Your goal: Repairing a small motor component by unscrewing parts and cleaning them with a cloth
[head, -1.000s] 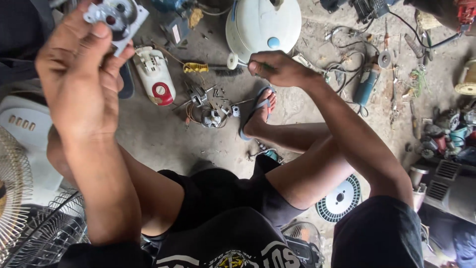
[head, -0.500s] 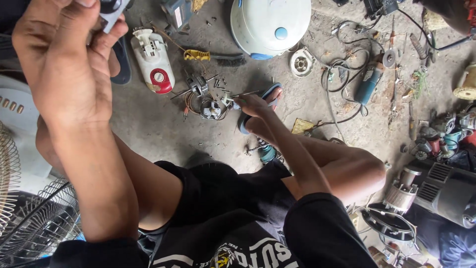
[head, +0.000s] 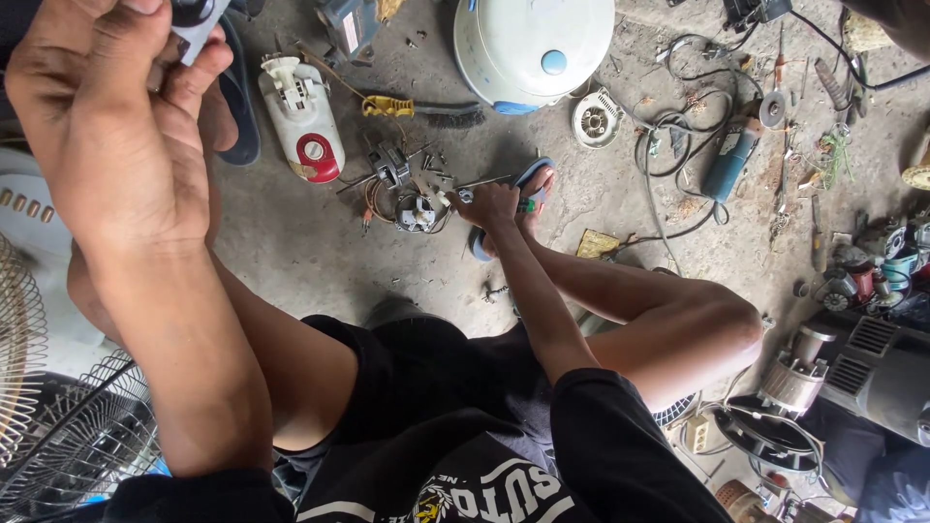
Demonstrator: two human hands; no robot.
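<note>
My left hand [head: 116,126] is raised close to the camera at the upper left, fingers closed around a grey fan part [head: 194,24] that is mostly cut off by the frame's top edge. My right hand [head: 491,203] reaches down to the concrete floor beside a small fan motor with loose wires [head: 417,208] and scattered screws; its fingers are curled near a thin screwdriver [head: 484,182], and whether they grip it is unclear. My sandalled foot [head: 528,199] lies just right of that hand.
A white fan housing with a red knob [head: 300,121], a yellow-handled wire brush [head: 417,108] and a white round fan base [head: 533,44] lie ahead. An angle grinder [head: 731,155] with cables sits right. Fan guards [head: 58,426] stand at lower left, motors [head: 852,368] at lower right.
My right hand has dropped from near the white fan base down to the floor beside the small motor. My left hand rose nearer the camera, pushing its part past the top edge.
</note>
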